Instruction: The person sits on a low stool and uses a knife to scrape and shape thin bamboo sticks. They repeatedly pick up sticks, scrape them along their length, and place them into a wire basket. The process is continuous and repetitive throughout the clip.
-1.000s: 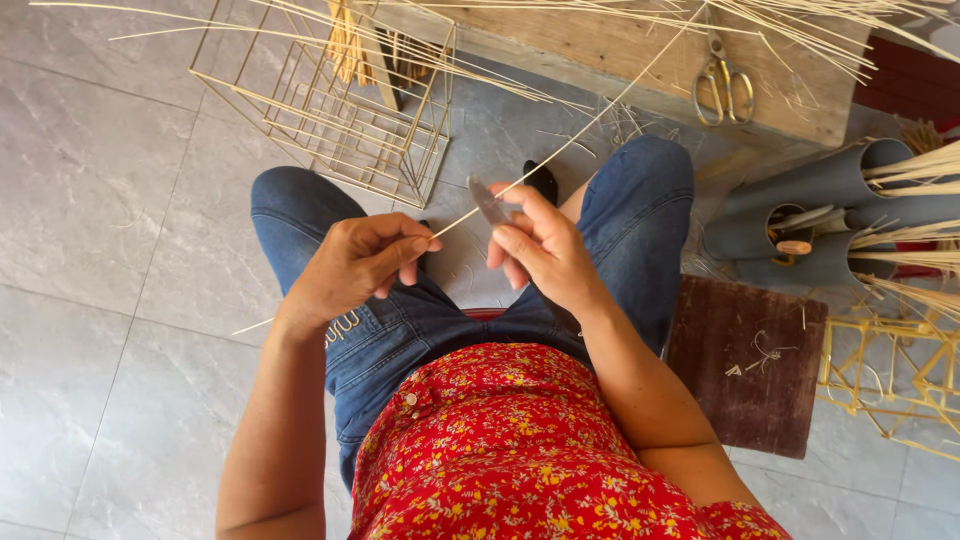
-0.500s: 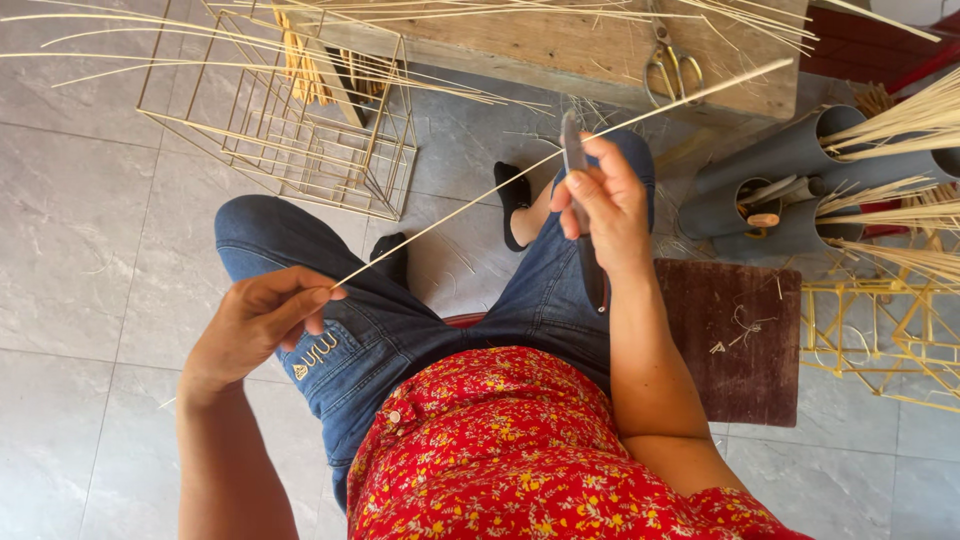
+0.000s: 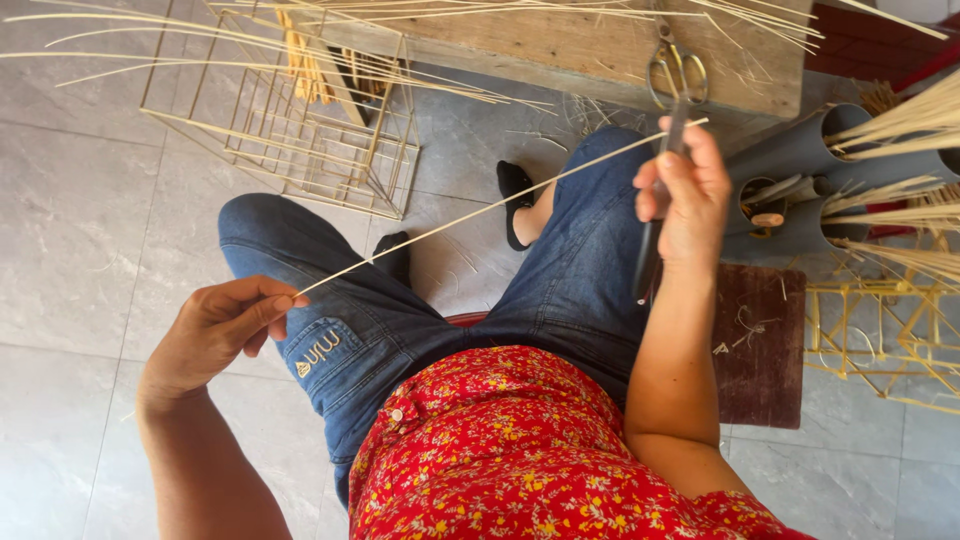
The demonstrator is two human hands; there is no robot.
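Observation:
I sit in blue jeans and a red flowered top. My left hand (image 3: 215,325) pinches the near end of a long thin bamboo strip (image 3: 480,210) over my left thigh. The strip runs up and to the right to my right hand (image 3: 685,195), which is raised by my right knee and grips a dark-handled knife (image 3: 655,225). The blade points up and meets the far end of the strip. Both hands are far apart, with the strip stretched between them.
A wooden bench (image 3: 590,45) at the top carries scissors (image 3: 677,70) and loose strips. A bamboo lattice frame (image 3: 300,130) stands on the tiled floor at upper left. Grey tubes (image 3: 810,165) holding strips, a brown mat (image 3: 760,340) and another yellow frame (image 3: 880,330) lie to the right.
My hands began close together over my lap. The right hand with the knife has travelled up and right along the strip, while the left hand drew back to the left.

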